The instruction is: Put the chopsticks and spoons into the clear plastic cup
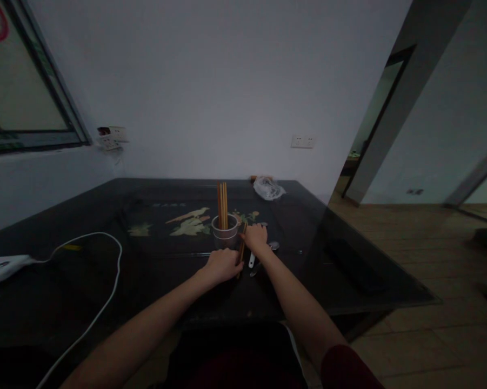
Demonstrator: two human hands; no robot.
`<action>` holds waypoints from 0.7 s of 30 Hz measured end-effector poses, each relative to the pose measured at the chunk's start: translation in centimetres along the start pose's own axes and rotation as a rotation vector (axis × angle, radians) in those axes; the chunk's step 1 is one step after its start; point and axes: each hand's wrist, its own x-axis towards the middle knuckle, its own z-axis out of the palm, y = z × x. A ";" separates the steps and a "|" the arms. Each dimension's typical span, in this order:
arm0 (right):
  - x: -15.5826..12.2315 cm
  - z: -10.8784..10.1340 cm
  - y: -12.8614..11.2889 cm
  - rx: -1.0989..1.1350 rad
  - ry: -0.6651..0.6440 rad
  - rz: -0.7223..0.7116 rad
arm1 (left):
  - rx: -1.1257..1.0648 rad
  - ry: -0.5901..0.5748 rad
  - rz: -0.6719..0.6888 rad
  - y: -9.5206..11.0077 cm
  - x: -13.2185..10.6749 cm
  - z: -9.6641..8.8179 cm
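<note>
Left hand (pixel 222 265) fingers touch chopsticks (pixel 241 249) beside cup (pixel 225 232).

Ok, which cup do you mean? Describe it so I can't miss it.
On the dark glass-topped table, look near the middle, just beyond the person's left hand and beside the right hand. The clear plastic cup stands upright there, the only container, with a bundle of wooden chopsticks sticking straight up out of it.

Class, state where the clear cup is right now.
The clear cup stands mid-table on the dark table, holding upright chopsticks, just left of the right hand.
</note>
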 end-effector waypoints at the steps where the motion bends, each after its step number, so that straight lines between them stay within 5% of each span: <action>1: 0.0 0.1 -0.1 -0.001 -0.005 0.001 | 0.007 -0.004 -0.008 0.0 0.0 -0.1; 21: 0.1 0.2 -0.4 0.014 -0.025 0.027 | 0.007 0.010 -0.068 0.3 0.5 0.2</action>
